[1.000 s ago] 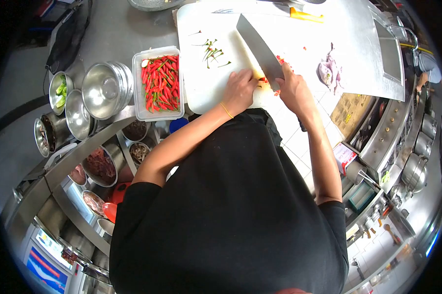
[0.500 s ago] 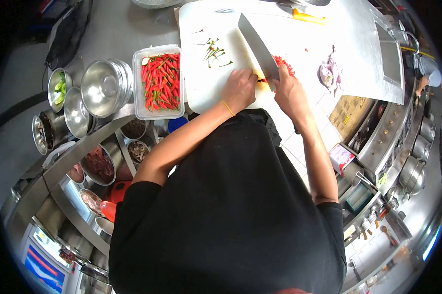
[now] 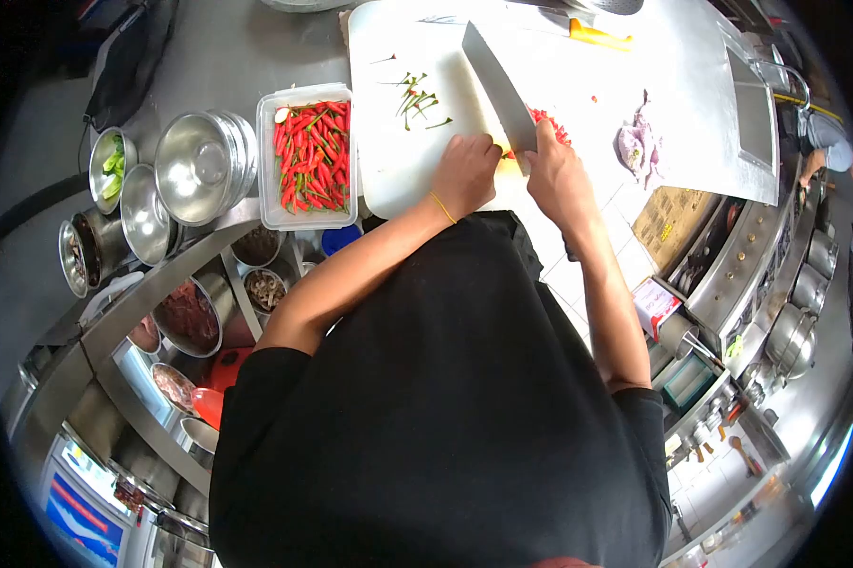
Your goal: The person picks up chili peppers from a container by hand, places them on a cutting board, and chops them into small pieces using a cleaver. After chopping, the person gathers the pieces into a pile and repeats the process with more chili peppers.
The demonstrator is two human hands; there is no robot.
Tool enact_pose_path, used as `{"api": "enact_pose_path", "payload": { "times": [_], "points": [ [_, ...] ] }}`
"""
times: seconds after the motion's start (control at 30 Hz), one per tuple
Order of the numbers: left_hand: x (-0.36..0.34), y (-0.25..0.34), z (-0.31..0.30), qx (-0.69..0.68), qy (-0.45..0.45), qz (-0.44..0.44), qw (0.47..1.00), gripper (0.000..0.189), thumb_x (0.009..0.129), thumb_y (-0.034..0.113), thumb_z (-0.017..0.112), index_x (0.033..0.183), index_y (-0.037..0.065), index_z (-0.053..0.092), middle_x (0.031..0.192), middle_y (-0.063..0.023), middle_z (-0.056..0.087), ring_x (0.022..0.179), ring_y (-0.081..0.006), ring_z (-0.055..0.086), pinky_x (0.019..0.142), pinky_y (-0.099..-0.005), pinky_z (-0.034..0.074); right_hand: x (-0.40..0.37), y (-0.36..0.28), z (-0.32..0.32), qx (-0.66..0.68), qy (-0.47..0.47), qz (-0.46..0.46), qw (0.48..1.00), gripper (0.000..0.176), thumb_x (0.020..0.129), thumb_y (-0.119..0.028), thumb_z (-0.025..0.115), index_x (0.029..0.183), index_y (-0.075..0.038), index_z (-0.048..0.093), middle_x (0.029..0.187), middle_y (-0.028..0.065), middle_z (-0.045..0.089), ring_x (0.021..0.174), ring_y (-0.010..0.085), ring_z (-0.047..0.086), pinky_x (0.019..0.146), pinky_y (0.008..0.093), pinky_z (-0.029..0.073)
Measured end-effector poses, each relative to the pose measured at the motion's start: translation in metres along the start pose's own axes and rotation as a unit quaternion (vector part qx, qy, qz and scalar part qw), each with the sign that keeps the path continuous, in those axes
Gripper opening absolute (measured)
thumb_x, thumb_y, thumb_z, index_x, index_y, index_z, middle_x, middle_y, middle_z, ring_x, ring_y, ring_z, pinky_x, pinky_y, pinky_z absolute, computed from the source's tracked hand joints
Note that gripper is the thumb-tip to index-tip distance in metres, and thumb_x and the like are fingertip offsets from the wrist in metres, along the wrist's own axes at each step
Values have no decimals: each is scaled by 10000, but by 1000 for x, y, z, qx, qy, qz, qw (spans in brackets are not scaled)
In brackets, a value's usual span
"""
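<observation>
Steel kitchen counter, white cutting board (image 3: 398,161); left hand (image 3: 464,175) fingers curled pinning chilli (image 3: 509,153), right hand (image 3: 559,180) fingers clenched round cleaver (image 3: 502,87).

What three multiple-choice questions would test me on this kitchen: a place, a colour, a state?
1. Where does the container of red chillies stand?
A. left of the cutting board
B. on the stove
C. in a steel bowl
2. What colour is the band on the left wrist?
A. blue
B. yellow
C. black
3. What is the right hand doing?
A. lying open
B. lifting a bowl
C. gripping the cleaver
Answers: 1 A, it sits beside the board's left edge; 2 B, a thin yellow loop shows; 3 C, its fingers close at the blade's heel, while the left hand pins a chilli.
</observation>
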State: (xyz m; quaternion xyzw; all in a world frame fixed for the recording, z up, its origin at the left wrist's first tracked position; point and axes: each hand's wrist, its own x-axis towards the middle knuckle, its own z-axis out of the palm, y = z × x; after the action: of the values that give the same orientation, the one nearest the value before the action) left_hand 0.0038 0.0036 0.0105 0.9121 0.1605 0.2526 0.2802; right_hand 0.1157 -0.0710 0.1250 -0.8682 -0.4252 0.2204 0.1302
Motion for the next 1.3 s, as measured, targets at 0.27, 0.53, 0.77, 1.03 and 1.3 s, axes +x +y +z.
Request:
{"api": "enact_pose_path", "payload": {
  "times": [0.27,0.53,0.77,1.03,1.3],
  "points": [
    [3,1,-4,2,-11,-4,1000,58,755,46,588,808,40,609,762,-83,532,784,-264,547,660,-389,391,5,11,10,-8,34,-35,999,265,861,-88,569,1050,23,420,704,274,606,703,456,614,602,523,467],
    [7,-4,-7,-8,7,-4,1000,58,735,17,578,769,55,606,758,-89,542,779,-271,561,688,-396,400,18,30,23,78,35,-2,996,329,863,-60,561,1142,69,443,733,295,605,760,470,611,626,495,477],
    [31,-62,-51,98,64,-22,993,62,710,7,570,734,64,573,790,-90,567,807,-274,567,714,-405,392,22,60,-21,48,45,-47,997,366,893,-88,547,1234,8,453,643,194,605,541,272,615,522,386,477],
    [-12,-35,-137,46,279,-160,946,138,779,-39,565,863,3,665,848,-126,650,796,-291,618,708,-383,466,-19,64,-69,130,-86,-1,988,226,934,-145,529,1080,25,499,540,70,529,429,139,487,427,297,400],
    [-117,-32,-200,159,273,-342,885,133,777,-22,613,900,-4,659,810,-160,647,729,-316,629,661,-366,487,-1,143,-30,196,-184,-134,954,290,851,-36,612,1107,73,528,545,164,517,466,213,507,493,321,424]
  ]
}}
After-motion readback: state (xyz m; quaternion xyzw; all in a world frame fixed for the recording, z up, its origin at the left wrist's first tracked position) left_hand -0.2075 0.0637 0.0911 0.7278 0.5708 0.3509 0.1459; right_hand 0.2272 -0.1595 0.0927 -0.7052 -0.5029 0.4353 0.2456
